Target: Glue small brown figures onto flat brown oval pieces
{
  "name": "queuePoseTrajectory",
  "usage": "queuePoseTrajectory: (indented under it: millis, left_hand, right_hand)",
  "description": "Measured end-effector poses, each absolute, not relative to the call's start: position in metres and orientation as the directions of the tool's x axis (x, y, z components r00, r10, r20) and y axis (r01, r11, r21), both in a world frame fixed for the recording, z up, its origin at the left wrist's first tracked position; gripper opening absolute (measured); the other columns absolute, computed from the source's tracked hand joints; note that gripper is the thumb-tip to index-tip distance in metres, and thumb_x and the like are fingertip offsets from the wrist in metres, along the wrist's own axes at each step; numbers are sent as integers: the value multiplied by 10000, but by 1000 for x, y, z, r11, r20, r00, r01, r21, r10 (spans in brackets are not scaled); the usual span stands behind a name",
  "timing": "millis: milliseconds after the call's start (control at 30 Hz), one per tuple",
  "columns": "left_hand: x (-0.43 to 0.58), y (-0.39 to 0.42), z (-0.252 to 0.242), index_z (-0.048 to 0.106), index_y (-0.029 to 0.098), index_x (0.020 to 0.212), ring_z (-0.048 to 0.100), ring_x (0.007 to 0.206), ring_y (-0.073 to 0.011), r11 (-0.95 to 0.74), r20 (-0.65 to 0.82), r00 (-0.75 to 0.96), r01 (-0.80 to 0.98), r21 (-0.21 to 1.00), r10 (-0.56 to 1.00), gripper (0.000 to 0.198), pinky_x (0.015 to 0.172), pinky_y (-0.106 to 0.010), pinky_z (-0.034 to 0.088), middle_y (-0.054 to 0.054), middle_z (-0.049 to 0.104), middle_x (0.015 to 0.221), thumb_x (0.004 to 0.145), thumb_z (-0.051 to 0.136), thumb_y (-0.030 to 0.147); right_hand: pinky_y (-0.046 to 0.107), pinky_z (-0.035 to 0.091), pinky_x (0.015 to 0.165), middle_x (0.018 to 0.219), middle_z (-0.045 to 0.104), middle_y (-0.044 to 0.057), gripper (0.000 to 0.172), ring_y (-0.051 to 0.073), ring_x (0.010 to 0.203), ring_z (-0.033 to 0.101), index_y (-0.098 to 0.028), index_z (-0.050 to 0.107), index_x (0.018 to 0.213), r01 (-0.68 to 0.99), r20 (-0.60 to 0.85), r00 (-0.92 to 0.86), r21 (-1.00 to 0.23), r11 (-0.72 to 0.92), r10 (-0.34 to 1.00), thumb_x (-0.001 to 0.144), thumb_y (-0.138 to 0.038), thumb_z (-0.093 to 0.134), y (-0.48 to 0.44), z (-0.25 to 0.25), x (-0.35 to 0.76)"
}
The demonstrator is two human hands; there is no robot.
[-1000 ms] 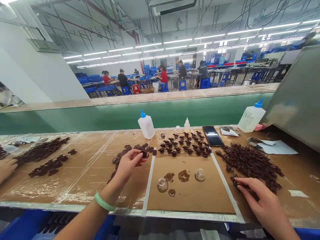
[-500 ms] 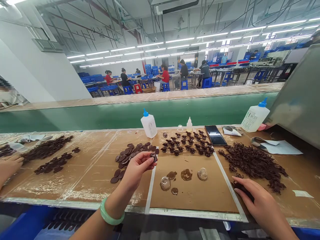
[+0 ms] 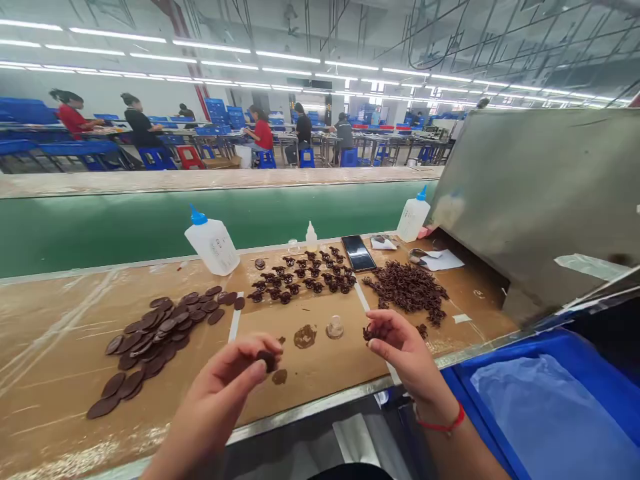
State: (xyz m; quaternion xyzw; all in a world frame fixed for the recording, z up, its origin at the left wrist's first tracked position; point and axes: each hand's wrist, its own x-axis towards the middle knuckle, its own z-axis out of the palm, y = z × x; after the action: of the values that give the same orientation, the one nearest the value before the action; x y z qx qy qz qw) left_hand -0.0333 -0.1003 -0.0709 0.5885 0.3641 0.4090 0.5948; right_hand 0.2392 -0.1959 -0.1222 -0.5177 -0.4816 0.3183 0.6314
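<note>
Your left hand (image 3: 225, 383) pinches a brown disc (image 3: 268, 361) between thumb and fingertips, above the cardboard sheet (image 3: 325, 363). Your right hand (image 3: 403, 348) has its fingertips closed on a small clawed piece (image 3: 371, 332), just right of the clear cup (image 3: 335, 327), whose contents you cannot make out. The two white bottles (image 3: 213, 245) with blue caps are opaque, and any writing on them is too blurred to read. The blue bin (image 3: 463, 387) holds a clear plastic sheet (image 3: 545, 407).
</note>
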Motion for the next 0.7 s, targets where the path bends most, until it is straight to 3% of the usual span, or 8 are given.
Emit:
queuePoseTrajectory:
  millis: [67, 133, 233, 367, 433, 533, 633, 700]
  left_hand:
    - [-15, -117, -76, 649, 222, 799, 627, 1135, -316, 89, -5, 526, -135, 987, 851, 285, 950, -450, 553, -84, 662, 1234, 758, 780, 471]
    - [3, -132, -81, 614, 221, 782, 535, 1297, -332, 214, -26, 617, -232, 949, 787, 283, 1103, -509, 443, -65, 614, 1344, 768, 783, 448]
    - [20, -147, -87, 592, 220, 790, 435, 1392, -317, 325, -18, 704, -305, 895, 710, 259, 1182, -526, 329, -62, 583, 1389, 814, 755, 419]
    - [21, -152, -93, 609, 214, 836, 386, 1424, -318, 328, -28, 726, -275, 904, 687, 230, 1213, -518, 241, -84, 563, 1410, 845, 737, 404]
    - [19, -152, -93, 603, 197, 835, 389, 1421, -322, 317, -39, 726, -250, 915, 687, 227, 1209, -510, 240, -104, 563, 1408, 858, 729, 385]
    - [20, -152, -86, 581, 173, 825, 478, 1352, -322, 343, -62, 698, -271, 899, 714, 243, 1152, -487, 342, -131, 586, 1377, 861, 731, 360]
    - [25, -154, -76, 582, 154, 791, 634, 1155, -290, 374, -141, 593, -289, 881, 793, 285, 961, -373, 519, -135, 644, 1291, 798, 793, 345]
    - [28, -155, -72, 584, 142, 758, 704, 958, -244, 411, -215, 544, -267, 872, 811, 328, 786, -285, 562, -134, 696, 1174, 728, 848, 336]
  right_hand:
    - [275, 555, 751, 932, 645, 45, 365, 174, 848, 627, -225, 637, 1106, 61, 299, 303, -953, 295, 905, 851, -457, 757, -198, -116, 228]
    - [263, 542, 737, 920, 632, 32, 280, 163, 828, 610, -227, 635, 1037, 45, 332, 277, -942, 333, 902, 866, -414, 753, -200, -111, 218]
    - [271, 526, 762, 961, 610, 26, 201, 166, 863, 592, -256, 654, 1069, 75, 391, 255, -920, 386, 884, 902, -349, 715, -200, -105, 208]
    - [291, 490, 785, 945, 614, 33, 295, 179, 873, 580, -308, 690, 1204, 204, 433, 236, -898, 391, 870, 918, -237, 673, -199, -100, 203]
    - [302, 472, 802, 938, 642, 44, 271, 192, 879, 586, -293, 726, 1154, 248, 436, 244, -892, 379, 866, 903, -200, 679, -200, -99, 203]
    - [311, 479, 832, 963, 682, 51, 163, 205, 910, 619, -269, 742, 1048, 218, 419, 271, -903, 369, 866, 903, -217, 691, -202, -101, 205]
    - [318, 526, 819, 928, 691, 41, 90, 199, 884, 658, -255, 679, 1021, 88, 369, 278, -929, 359, 887, 949, -302, 653, -203, -105, 207]
    - [305, 545, 779, 916, 664, 34, 133, 186, 853, 653, -245, 632, 1005, 1, 343, 277, -934, 357, 897, 967, -373, 627, -203, -109, 208]
